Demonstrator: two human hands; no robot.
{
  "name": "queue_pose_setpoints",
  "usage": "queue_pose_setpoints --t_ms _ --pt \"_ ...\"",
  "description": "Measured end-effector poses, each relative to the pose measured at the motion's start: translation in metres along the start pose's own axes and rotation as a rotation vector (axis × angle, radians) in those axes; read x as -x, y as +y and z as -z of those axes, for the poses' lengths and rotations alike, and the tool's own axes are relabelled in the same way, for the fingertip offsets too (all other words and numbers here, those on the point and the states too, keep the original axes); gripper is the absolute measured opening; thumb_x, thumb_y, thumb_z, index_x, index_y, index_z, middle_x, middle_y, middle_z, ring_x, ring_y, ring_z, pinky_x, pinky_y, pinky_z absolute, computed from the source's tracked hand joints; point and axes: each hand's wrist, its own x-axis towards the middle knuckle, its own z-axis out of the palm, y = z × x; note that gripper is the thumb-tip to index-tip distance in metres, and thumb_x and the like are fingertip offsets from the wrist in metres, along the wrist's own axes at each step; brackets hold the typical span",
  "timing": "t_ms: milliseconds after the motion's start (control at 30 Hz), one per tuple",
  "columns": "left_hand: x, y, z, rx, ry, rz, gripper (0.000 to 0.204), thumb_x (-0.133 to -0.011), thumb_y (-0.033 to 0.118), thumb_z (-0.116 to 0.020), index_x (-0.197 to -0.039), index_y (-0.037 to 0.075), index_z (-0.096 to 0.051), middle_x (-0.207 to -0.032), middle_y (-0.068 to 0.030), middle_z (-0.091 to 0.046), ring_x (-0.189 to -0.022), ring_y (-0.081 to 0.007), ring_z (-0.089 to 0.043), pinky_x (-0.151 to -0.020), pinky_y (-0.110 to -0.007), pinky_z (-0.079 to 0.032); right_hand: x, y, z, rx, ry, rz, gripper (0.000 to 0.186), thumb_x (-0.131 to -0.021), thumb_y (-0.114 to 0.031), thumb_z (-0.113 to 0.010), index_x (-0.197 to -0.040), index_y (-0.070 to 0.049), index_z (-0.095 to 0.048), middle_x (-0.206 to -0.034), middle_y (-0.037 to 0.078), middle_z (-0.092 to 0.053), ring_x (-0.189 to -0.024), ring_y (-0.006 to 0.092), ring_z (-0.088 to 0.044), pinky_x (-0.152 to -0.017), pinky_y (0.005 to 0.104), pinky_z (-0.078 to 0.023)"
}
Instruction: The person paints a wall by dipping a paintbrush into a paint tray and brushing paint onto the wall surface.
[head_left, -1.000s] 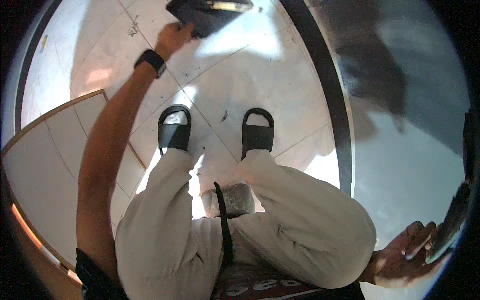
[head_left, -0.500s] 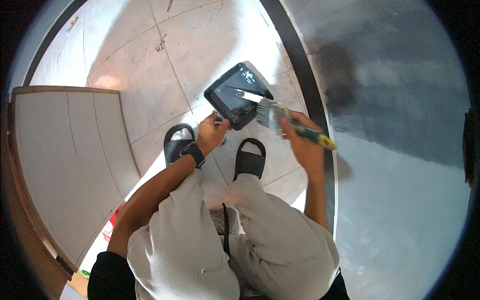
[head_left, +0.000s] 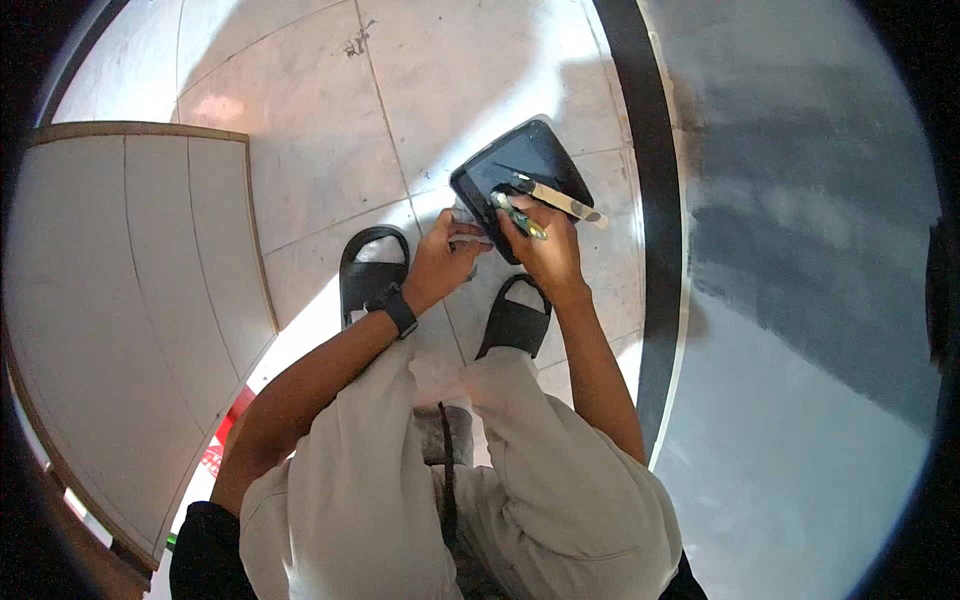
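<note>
A black, rounded paint tray (head_left: pixel 562 163) with dark, wet-looking paint sits on the tiled floor in front of my feet. My right hand (head_left: pixel 543 248) is over its near side, closed round a paintbrush (head_left: pixel 526 222) with a green and yellow handle. The bristle end is down in the tray, mostly hidden by the fingers. My left hand (head_left: pixel 441 262), a dark watch on its wrist, pinches the tray's near-left rim. A flat cream-coloured stick (head_left: pixel 570 201) rests across the tray and juts over its right edge, beside my right hand.
Along the right rises a wall (head_left: pixel 800 400), pale grey with a darker grey patch, edged by a black baseboard (head_left: pixel 655 200). A white panelled board (head_left: pixel 90 280) with a brown edge stands on the left. My feet in black slides (head_left: pixel 516 318) flank the floor near the tray.
My right hand has brought the paintbrush down and left into the tray, its handle swinging closer in. My left hand stays at the tray's rim. The whole view has shifted slightly.
</note>
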Motion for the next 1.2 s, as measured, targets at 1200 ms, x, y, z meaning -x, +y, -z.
queue_pose_setpoints --t_ms 1200 --pt "-0.057 0.014 0.027 -0.161 0.238 -0.091 0.024 -0.098 0.015 -0.049 -0.114 0.001 -0.059 -0.081 -0.0213 -0.065 -0.073 -0.0344 -0.066 -0.068 -0.041 -0.05 0.077 0.004 0.018 -0.51 0.54 -0.638 0.023 -0.094 -0.021 -0.069 -0.098 0.002 -0.065 -0.063 0.004 -0.059 -0.047 0.0077 -0.051 -0.043 0.0247 -0.038"
